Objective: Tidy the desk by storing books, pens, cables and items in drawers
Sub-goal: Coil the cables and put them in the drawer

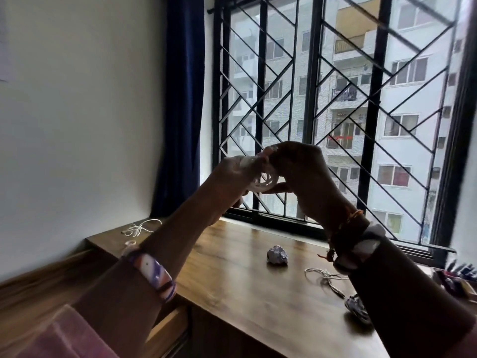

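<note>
Head view: your left hand [232,177] and right hand [302,171] both grip a coiled white cable [263,180] above the brown wooden desk [232,267]

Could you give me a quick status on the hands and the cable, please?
Left hand and right hand both grip the coiled white cable, raised above the desk. Nothing in the way.

Glossy wooden desk [258,275] – crumpled paper ball [277,255], smooth white plastic cable [260,182].
</note>
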